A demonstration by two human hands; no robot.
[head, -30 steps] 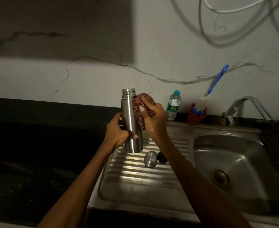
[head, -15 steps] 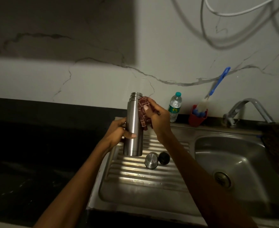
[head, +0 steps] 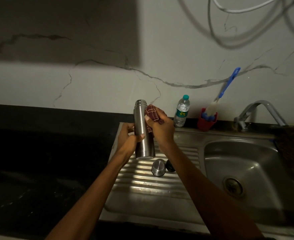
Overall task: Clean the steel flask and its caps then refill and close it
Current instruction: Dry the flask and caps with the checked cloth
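The steel flask (head: 143,135) is upright and uncapped above the ribbed draining board (head: 142,186). My left hand (head: 128,137) grips its lower body from the left. My right hand (head: 161,129) holds a red checked cloth (head: 152,114) bunched against the flask's upper right side. A steel cap (head: 158,168) and a black inner cap (head: 170,166) lie on the draining board just below the flask.
A sink basin (head: 257,161) with a drain lies to the right, a tap (head: 258,110) behind it. A plastic water bottle (head: 181,111) and a red cup (head: 207,122) holding a blue-handled bottle brush (head: 226,89) stand by the wall. Dark counter (head: 39,161) at left.
The flask has gone from slightly tilted to upright, and the cloth in my right hand stays against its upper side. The caps have not moved.
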